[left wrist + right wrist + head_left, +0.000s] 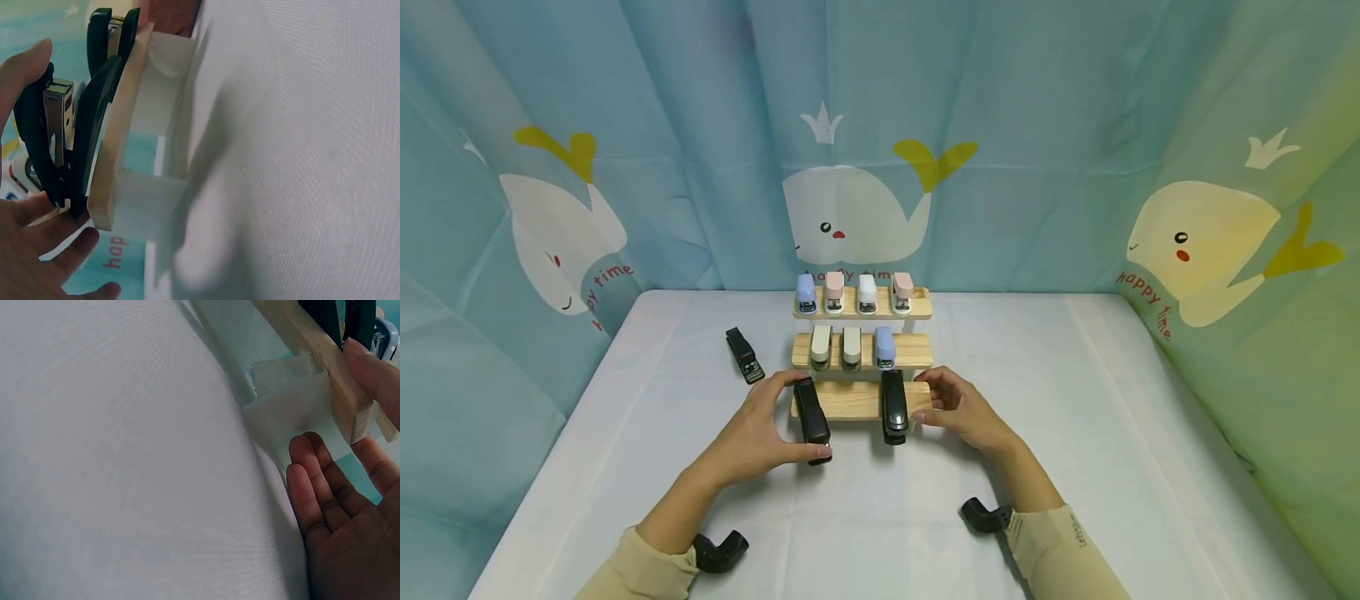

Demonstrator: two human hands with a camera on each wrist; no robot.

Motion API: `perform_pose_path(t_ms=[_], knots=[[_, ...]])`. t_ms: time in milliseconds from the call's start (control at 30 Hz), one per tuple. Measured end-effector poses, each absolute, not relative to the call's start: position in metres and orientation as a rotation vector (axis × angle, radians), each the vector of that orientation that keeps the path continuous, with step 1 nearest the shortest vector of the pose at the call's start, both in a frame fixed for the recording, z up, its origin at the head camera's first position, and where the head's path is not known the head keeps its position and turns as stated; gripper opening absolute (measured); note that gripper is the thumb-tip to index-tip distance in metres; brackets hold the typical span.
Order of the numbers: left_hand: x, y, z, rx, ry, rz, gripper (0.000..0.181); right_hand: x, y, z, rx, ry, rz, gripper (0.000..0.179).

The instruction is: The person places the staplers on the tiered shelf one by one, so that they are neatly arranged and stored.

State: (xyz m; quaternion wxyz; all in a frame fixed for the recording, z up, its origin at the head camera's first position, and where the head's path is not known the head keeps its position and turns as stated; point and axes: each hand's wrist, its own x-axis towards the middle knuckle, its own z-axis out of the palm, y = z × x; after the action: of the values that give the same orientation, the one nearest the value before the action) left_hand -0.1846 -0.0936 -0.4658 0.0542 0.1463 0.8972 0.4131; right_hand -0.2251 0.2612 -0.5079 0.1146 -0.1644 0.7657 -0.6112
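Observation:
My left hand (752,437) holds a long black stapler (810,408) by its two ends, thumb at the near end and fingers at the far end. That stapler (92,134) lies over the left end of the bottom board (853,402) of a three-tier wooden rack. A second black stapler (894,408) sits toward the right on the same board. At the board's right end, my right hand (967,414) pinches the wood between thumb and index finger. Its other fingers (312,506) are loosely bent below the board, beside a translucent support (294,403).
Small staplers stand on the tiers behind: two cream ones (821,346) and a blue one (884,346) in the middle, several blue, white and pink ones (902,292) on top. Another black stapler (745,356) lies on the white tablecloth (647,417) left of the rack. A whale-print curtain (1045,208) hangs behind.

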Motion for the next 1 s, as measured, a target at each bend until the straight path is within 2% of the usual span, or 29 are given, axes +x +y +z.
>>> perform_pose_path(t_ms=[1000], knots=[[-0.1859,-0.0840,-0.4686,0.531,2.752,1.274,0.109,-0.2266,0.2617,-0.5080,-0.464,2.250,-1.785,0.052]])
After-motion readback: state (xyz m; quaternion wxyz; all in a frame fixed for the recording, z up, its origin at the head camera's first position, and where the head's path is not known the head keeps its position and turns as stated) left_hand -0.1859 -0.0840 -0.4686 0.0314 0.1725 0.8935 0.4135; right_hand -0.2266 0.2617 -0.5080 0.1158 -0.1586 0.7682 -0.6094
